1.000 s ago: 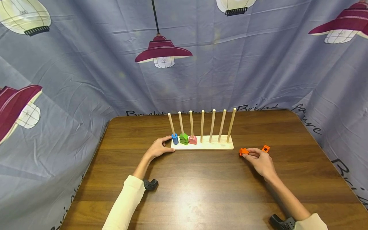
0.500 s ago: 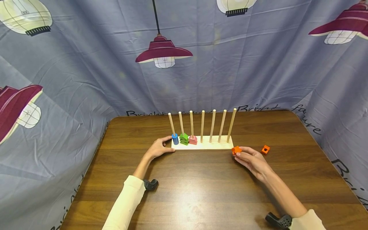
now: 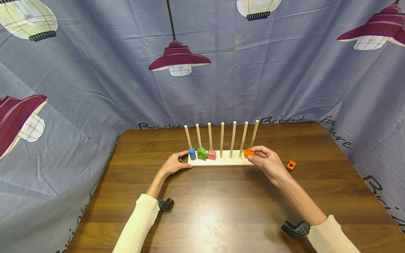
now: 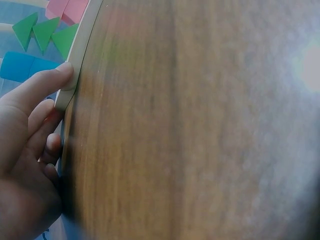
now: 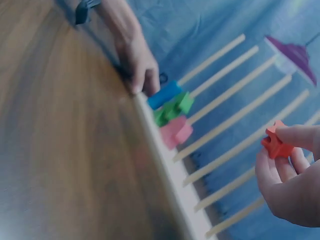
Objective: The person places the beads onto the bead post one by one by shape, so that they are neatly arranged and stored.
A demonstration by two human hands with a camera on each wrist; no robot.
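Note:
A pale wooden peg board (image 3: 227, 162) with a row of upright pegs lies on the table. My left hand (image 3: 172, 163) grips its left end, the thumb (image 4: 55, 77) on the front edge. From the left, the pegs carry blue cylinders (image 3: 192, 154), green triangular blocks (image 3: 201, 154) and pink blocks (image 3: 211, 155); the other pegs look bare. My right hand (image 3: 271, 164) pinches an orange star-shaped block (image 5: 278, 144) between thumb and fingers. In the head view the star overlaps the board's right end, near the last two pegs, held below their tops.
Another orange block (image 3: 291, 165) with a dark hole lies on the brown wooden table (image 3: 205, 203), to the right of my right hand. A grey-blue curtain (image 3: 202, 95) printed with lamps hangs behind and beside the table. Each wrist wears a black camera mount (image 3: 295, 229).
My right hand has carried the orange star leftward, away from the other orange block, up to the board's right end. The left hand stays at the left end of the board.

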